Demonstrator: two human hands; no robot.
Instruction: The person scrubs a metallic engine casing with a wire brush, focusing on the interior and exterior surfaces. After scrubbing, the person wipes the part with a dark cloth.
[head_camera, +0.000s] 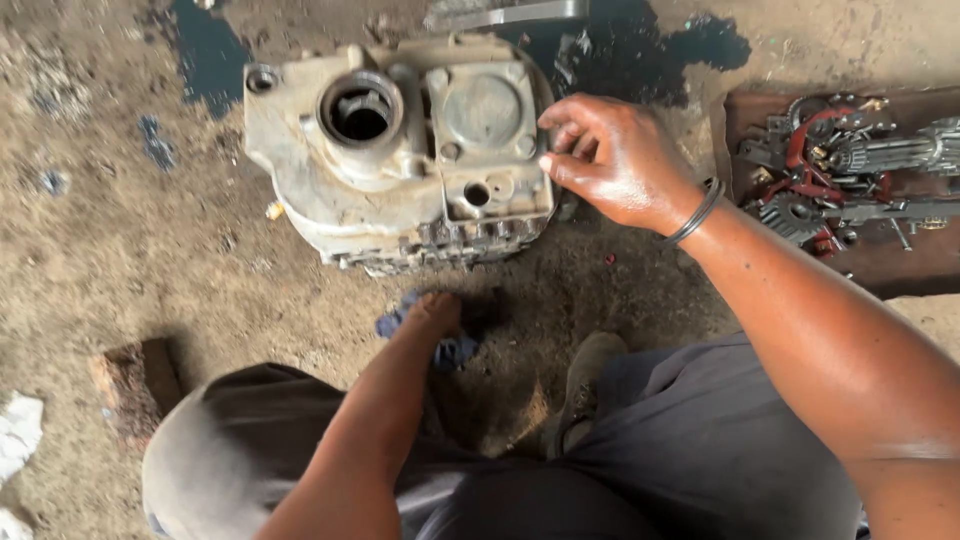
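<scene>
A dirty cast-metal gearbox housing (400, 150) lies on the dirt floor, with a round open bore (361, 112) on top and a square cover plate (485, 110) beside it. My right hand (610, 160) rests its fingertips on the housing's right edge and holds nothing I can see. A dark band circles that wrist. My left hand (432, 315) reaches down in front of the housing and closes on a blue rag (450, 345) lying on the ground. My knees in grey trousers fill the bottom of the view.
A board (880, 265) at the right carries several gears, shafts and red shift forks (850, 165). Dark oil stains (640, 50) spread behind the housing. A brick (135, 385) lies at the lower left, white cloth (18, 430) at the left edge, a metal bar (510, 14) at the top.
</scene>
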